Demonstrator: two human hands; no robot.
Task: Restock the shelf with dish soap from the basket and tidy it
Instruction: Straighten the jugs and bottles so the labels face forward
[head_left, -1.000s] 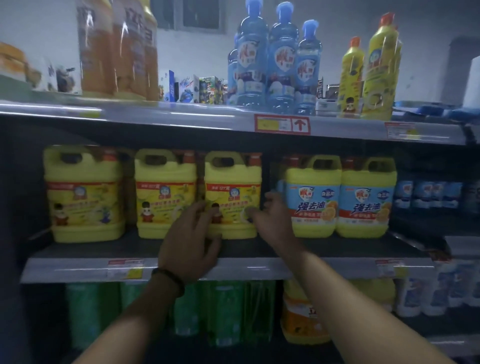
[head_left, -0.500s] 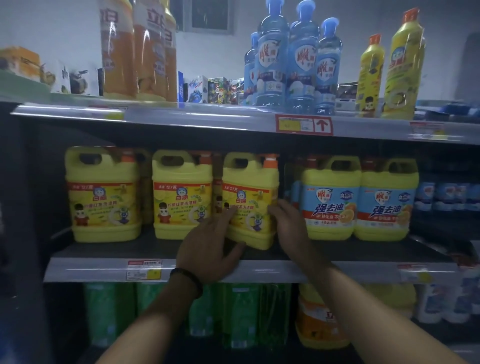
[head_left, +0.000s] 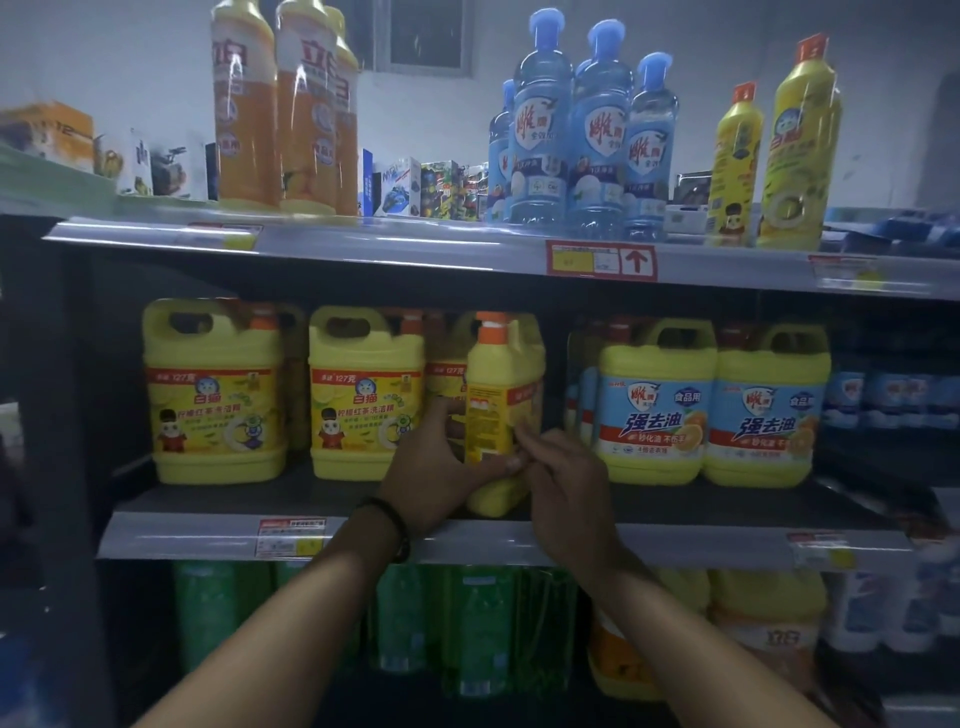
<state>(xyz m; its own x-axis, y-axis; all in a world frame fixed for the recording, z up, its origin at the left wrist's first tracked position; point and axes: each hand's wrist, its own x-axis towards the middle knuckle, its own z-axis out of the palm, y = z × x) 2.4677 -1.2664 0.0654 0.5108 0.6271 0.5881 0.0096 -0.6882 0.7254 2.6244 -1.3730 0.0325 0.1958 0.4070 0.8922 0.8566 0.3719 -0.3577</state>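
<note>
Left hand (head_left: 431, 480) and right hand (head_left: 569, 488) have swung the yellow jug (head_left: 493, 410) edge-on.

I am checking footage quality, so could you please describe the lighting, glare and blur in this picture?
Head view: dim overall, deep shadow under the top shelf; glare streaks on its front edge and the orange bottles; the side-on yellow jug and the frame edges look soft; shelf lines bow.

Both arms are bare from the lower edge of the view up to the wrists, with no sleeve over them. The left hand (head_left: 431, 480) has a thin black band (head_left: 390, 522) round its wrist, narrow and cord-like, thicker and darker on the underside. The right hand (head_left: 569, 493) and its wrist are bare.
</note>
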